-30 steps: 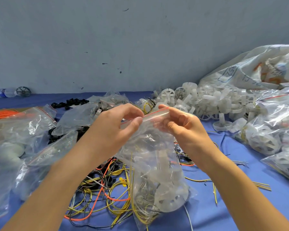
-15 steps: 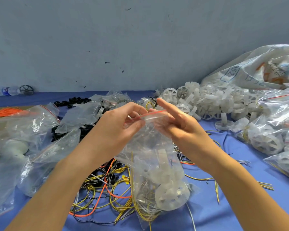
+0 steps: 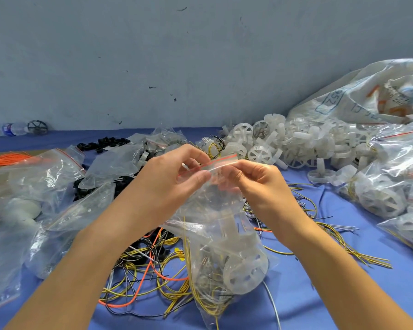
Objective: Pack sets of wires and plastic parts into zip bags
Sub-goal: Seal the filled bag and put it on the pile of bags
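**Operator A:** What do we have on the bench, largest item first?

**Operator B:** We log the blue table cover (image 3: 293, 313), then the printed sack (image 3: 358, 96) at the upper right. The heap of white plastic parts (image 3: 296, 141) lies just in front of the sack. Packed bags (image 3: 389, 186) are stacked along the right edge, and more bags (image 3: 29, 186) lie at the left; we cannot tell whether every one of those is sealed.

**Operator A:** And the loose stock?

**Operator B:** We see a tangle of loose wires (image 3: 148, 270) at lower centre, yellow, black and orange. It lies partly under the work piece.

**Operator A:** Where is the work piece?

**Operator B:** The zip bag (image 3: 224, 234) hangs at centre frame, its lower end near the cover. It holds one plastic wheel (image 3: 244, 270) and a bundle of wires (image 3: 208, 282).

**Operator A:** Grip condition?

**Operator B:** The left hand (image 3: 167, 182) pinches the bag's mouth between thumb and fingers. The right hand (image 3: 255, 184) pinches the same mouth from the other side. The two hands sit close together on the red zip strip (image 3: 221, 161).

**Operator A:** Progress?

**Operator B:** We judge this set loaded and the sealing step in hand; we cannot tell how much of the strip is pressed shut. Several sets appear done. The large heap of parts and the loose wires suggest that many sets are left to pack
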The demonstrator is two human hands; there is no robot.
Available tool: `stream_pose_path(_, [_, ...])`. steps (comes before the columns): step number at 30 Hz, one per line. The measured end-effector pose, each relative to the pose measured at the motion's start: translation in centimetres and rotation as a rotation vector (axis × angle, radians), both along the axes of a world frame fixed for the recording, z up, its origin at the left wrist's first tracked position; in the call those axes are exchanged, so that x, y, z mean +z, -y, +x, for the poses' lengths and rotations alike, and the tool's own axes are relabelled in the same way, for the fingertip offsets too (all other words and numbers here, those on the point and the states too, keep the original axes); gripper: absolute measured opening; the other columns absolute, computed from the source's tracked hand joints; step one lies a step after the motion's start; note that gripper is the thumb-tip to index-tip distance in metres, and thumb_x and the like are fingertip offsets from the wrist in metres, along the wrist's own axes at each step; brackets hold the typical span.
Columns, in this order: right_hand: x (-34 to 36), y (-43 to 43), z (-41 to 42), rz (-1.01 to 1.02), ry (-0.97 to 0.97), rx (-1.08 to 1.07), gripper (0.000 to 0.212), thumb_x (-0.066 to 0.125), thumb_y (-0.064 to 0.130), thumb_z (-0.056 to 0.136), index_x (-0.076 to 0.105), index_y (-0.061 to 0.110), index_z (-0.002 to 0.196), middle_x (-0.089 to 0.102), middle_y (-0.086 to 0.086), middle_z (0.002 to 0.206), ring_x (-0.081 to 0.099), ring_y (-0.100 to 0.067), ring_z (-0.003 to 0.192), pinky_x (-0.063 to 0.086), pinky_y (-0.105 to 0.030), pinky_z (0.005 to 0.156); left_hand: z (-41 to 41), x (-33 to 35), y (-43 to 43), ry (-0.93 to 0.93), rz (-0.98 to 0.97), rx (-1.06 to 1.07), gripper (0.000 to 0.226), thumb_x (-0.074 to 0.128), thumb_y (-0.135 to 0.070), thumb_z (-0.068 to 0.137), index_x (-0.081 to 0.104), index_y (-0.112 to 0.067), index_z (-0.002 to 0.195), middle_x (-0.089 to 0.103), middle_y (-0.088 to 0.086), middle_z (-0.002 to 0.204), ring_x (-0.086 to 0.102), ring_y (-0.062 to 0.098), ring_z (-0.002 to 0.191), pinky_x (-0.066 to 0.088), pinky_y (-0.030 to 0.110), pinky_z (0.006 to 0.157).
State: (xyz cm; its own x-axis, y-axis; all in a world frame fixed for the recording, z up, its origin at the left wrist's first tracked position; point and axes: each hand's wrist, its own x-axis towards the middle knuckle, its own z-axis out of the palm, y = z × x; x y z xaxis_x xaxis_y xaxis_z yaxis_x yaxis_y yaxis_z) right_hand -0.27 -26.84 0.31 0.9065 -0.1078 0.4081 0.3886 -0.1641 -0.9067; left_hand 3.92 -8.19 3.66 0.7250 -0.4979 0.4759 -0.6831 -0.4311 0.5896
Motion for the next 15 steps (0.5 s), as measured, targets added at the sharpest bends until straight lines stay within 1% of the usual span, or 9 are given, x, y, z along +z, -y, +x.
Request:
stream_pose_path(2, [0.07,-0.10,-0.08,-0.034,0.028,0.005,0.018,0.058,0.011,0.098,0.075,0.009,0.103,0.075,-0.009,0.096,0.069,-0.022,0.084,0.055,-0.034,0.085,-0.04,0.06,-0.08,0.004,0.002,-0.004,0.011,0.064,-0.038,0.090,0.064,-0.037,0.101,0.066,-0.014,0.089,0.063,0.003,0.079,0.050,0.018,0.067])
stream_pose_path(3, [0.10,-0.15,-0.12,-0.046,0.039,0.015,0.020,0.056,0.008,0.099,0.074,0.009,0.105,0.075,-0.006,0.098,0.069,-0.021,0.087,0.056,-0.032,0.085,-0.04,0.08,-0.11,0.009,0.010,-0.003,0.012,0.062,-0.040,0.090,0.065,-0.037,0.101,0.066,-0.015,0.089,0.063,0.003,0.080,0.051,0.019,0.068])
stream_pose_path(5, [0.07,-0.25,-0.17,-0.053,0.045,0.035,0.024,0.053,0.002,0.099,0.073,0.011,0.109,0.076,-0.001,0.099,0.070,-0.012,0.089,0.054,-0.023,0.082,0.05,0.08,-0.18,0.022,0.037,0.011,0.012,0.059,-0.043,0.091,0.065,-0.038,0.101,0.066,-0.016,0.088,0.062,0.000,0.082,0.051,0.018,0.068])
stream_pose_path(7, [0.00,-0.32,-0.12,-0.057,0.052,0.049,0.027,0.050,-0.001,0.100,0.071,0.009,0.113,0.075,0.002,0.104,0.069,-0.008,0.097,0.052,-0.020,0.084,0.22,0.01,-0.23,0.032,0.065,0.031,0.011,0.059,-0.043,0.092,0.065,-0.038,0.100,0.065,-0.018,0.087,0.061,-0.004,0.084,0.049,0.015,0.069])
stream_pose_path(9, [-0.17,-0.27,0.04,-0.092,0.059,0.043,0.033,0.047,-0.004,0.099,0.067,0.012,0.121,0.073,0.006,0.109,0.067,-0.007,0.103,0.052,-0.022,0.089,0.23,-0.07,-0.22,0.032,0.082,0.036,0.009,0.060,-0.042,0.091,0.064,-0.039,0.099,0.064,-0.020,0.085,0.060,-0.008,0.084,0.045,0.009,0.068])
stream_pose_path(11, [-0.22,-0.29,0.02,-0.126,0.062,0.044,0.045,0.044,-0.009,0.097,0.062,0.019,0.128,0.073,0.006,0.109,0.066,-0.010,0.105,0.052,-0.024,0.093,0.17,-0.10,-0.14,0.027,0.073,0.026,0.008,0.063,-0.040,0.090,0.065,-0.038,0.098,0.065,-0.020,0.082,0.060,-0.010,0.082,0.044,0.005,0.068])
stream_pose_path(14, [-0.23,-0.39,-0.14,-0.137,0.070,0.049,0.056,0.040,-0.012,0.093,0.058,0.025,0.130,0.073,0.006,0.108,0.066,-0.016,0.099,0.050,-0.027,0.087,0.16,0.00,0.03,0.040,0.050,0.022,0.007,0.064,-0.036,0.090,0.066,-0.037,0.097,0.065,-0.020,0.079,0.061,-0.008,0.080,0.043,0.006,0.068])
stream_pose_path(15, [-0.23,-0.48,-0.13,-0.124,0.072,0.054,0.058,0.039,-0.014,0.091,0.058,0.025,0.130,0.073,0.005,0.107,0.066,-0.018,0.100,0.050,-0.030,0.088,0.22,0.02,0.05,0.051,0.045,0.025,0.007,0.065,-0.034,0.090,0.066,-0.036,0.097,0.066,-0.019,0.079,0.062,-0.006,0.080,0.044,0.008,0.068])
